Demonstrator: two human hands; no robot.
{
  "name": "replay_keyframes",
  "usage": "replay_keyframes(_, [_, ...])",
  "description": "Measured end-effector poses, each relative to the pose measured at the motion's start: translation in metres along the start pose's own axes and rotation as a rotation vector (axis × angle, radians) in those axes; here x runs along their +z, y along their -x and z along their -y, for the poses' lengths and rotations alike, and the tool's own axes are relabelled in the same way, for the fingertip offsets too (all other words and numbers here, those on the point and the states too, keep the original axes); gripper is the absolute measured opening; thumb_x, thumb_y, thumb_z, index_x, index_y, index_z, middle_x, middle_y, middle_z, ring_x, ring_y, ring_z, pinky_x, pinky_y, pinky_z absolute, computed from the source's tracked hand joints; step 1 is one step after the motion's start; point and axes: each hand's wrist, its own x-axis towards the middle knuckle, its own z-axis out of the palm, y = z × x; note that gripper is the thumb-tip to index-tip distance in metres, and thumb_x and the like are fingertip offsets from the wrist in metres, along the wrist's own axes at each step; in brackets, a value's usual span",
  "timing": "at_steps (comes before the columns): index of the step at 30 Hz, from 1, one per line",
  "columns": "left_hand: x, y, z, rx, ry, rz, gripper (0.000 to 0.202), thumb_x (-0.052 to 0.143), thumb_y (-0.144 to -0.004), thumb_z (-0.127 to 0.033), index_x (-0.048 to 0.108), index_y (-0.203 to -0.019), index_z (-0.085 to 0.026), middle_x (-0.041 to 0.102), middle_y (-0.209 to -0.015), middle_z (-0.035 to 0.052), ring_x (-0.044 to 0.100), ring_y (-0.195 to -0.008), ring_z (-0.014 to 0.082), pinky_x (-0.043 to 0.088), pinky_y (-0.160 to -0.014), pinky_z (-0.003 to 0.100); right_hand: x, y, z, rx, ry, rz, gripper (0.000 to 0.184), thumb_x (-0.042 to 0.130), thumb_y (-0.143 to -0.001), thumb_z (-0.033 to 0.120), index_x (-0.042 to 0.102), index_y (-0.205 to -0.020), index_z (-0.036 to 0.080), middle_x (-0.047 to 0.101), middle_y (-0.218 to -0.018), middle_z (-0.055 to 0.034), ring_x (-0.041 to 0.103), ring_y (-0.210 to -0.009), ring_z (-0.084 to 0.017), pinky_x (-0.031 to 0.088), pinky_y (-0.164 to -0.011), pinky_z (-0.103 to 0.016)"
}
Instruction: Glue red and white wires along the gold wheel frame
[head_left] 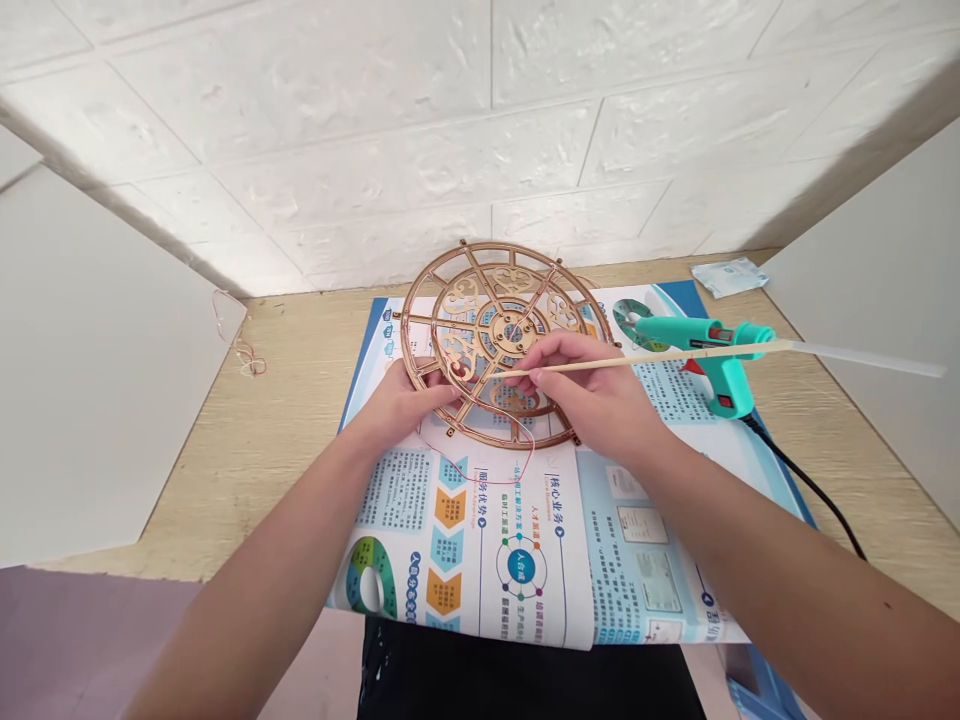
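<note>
Left hand (401, 405): half-curled, fingers grasping the lower edge of the wheel;
Right hand (592, 395): clenched in a pinch on a slender wooden stick (637, 360);
Wheel: round fretwork wooden wheel (510, 247), lying flat on a glossy printed brochure (450, 560); thin copper wire (487, 478) looped through it;
Beside: teal glue gun (720, 375).

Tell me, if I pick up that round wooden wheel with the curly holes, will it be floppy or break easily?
The round wooden frame is probably light and stiff, because it looks like thin, flat cut wood. Its narrow spokes and curly cutouts might snap if bent. On its edge it might roll, but lying flat on the printed poster it should stay put.
</note>
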Motion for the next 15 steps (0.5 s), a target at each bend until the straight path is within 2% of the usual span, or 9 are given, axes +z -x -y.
replay_keyframes(6, [0.002, 0.000, -0.003, 0.027, -0.015, -0.005, 0.039, 0.093, -0.067, -0.033, 0.078, -0.100, -0.020, 0.077, -0.081, 0.0060, 0.075, -0.096, 0.0346, 0.060, -0.088, 0.048, 0.000, 0.000, 0.003, 0.021, 0.091, -0.014, 0.012, 0.073, -0.078, 0.025, 0.062, -0.079, 0.022, 0.072, -0.080, -0.0031, 0.068, -0.075, -0.018, 0.049, -0.060, -0.029])
replay_keyframes(12, [0.005, 0.002, -0.006, 0.031, -0.030, -0.006, 0.038, 0.092, -0.067, -0.033, 0.078, -0.100, -0.019, 0.076, -0.079, 0.0066, 0.076, -0.096, 0.0340, 0.061, -0.087, 0.047, 0.001, 0.007, 0.006, -0.001, 0.248, 0.140, 0.005, 0.068, -0.081, 0.021, 0.063, -0.079, 0.021, 0.068, -0.075, -0.0004, 0.058, -0.060, -0.013, 0.043, -0.051, -0.026])
replay_keyframes(15, [0.004, 0.002, -0.005, 0.035, -0.034, -0.014, 0.038, 0.092, -0.067, -0.031, 0.078, -0.100, -0.019, 0.074, -0.075, 0.0050, 0.076, -0.090, 0.0313, 0.060, -0.087, 0.046, 0.003, 0.009, 0.007, -0.014, 0.272, 0.151, 0.005, 0.067, -0.082, 0.021, 0.063, -0.080, 0.021, 0.066, -0.071, 0.0008, 0.054, -0.056, -0.012, 0.042, -0.050, -0.025])
